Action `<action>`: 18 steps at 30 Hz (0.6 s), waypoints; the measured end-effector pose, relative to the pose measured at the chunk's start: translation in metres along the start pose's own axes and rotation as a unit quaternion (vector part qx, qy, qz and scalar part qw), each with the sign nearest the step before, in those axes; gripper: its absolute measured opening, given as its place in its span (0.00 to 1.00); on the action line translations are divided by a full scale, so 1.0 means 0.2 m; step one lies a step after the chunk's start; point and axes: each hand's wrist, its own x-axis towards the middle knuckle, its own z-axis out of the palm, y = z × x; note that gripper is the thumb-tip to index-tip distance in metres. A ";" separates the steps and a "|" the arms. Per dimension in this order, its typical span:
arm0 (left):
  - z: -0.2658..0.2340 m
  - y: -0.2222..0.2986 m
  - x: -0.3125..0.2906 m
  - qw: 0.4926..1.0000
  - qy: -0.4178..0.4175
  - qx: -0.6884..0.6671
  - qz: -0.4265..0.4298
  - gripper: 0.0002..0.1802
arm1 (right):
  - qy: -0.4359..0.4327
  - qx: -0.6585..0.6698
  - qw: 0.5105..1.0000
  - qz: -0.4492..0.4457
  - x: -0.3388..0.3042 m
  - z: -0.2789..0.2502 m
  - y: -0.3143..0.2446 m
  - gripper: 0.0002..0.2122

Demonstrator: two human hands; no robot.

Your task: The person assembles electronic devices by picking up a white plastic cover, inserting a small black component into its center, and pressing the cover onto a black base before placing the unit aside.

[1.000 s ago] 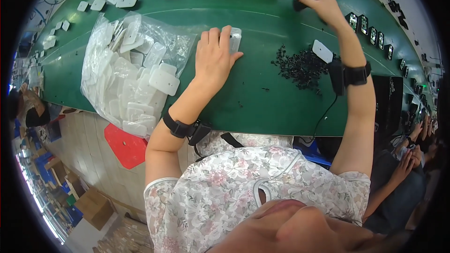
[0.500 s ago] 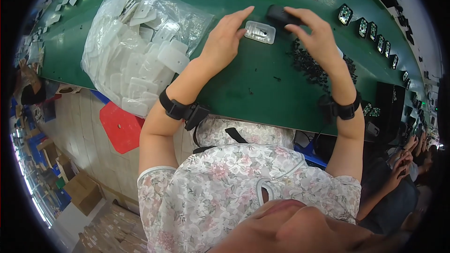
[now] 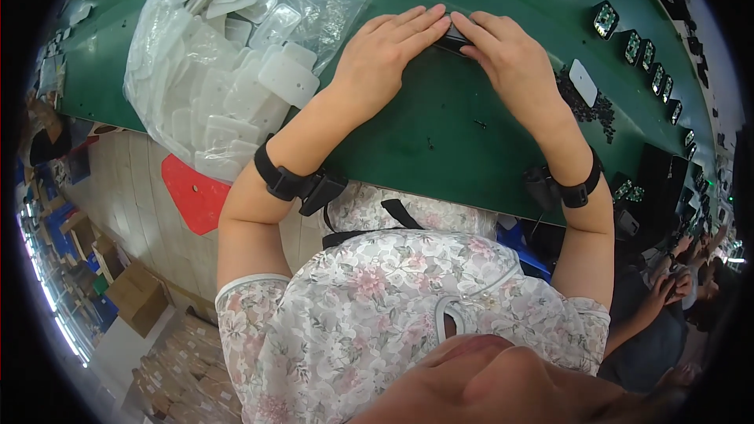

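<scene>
A small black plastic case (image 3: 451, 42) lies on the green table between my hands, mostly covered by them. My left hand (image 3: 386, 53) lies over its left side with the fingers together, their tips on its top. From the right, my right hand (image 3: 509, 53) grips it, fingers on top and thumb at the near side. The fingertips of both hands nearly meet over the case. What sits under or inside the case is hidden.
An open clear bag of white plastic plates (image 3: 204, 102) lies left. Right of my right hand, a white plate (image 3: 583, 82) leans on a pile of small black parts (image 3: 603, 116). Black cases with circuit boards (image 3: 631, 47) line the far right. Other people's hands (image 3: 664, 289) show at right.
My right hand has brought the black case left, and both hands now close over it. The whitish tray that lay between my hands is out of sight. The view has shifted slightly.
</scene>
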 end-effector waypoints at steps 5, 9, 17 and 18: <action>-0.03 0.02 -0.01 0.998 -0.003 0.056 0.010 0.30 | -0.011 -0.042 0.999 0.016 -0.01 0.01 -0.05 0.19; 0.01 0.03 -0.01 0.998 0.016 0.061 0.020 0.29 | -0.002 0.048 0.998 0.042 -0.01 -0.01 -0.03 0.17; 0.01 -0.02 0.16 0.975 0.067 -0.152 -0.145 0.17 | -0.043 0.370 0.916 0.152 0.09 -0.10 0.12 0.16; -0.01 0.01 0.17 0.963 0.062 -0.200 -0.168 0.15 | -0.019 0.386 0.913 0.128 0.06 -0.11 0.11 0.17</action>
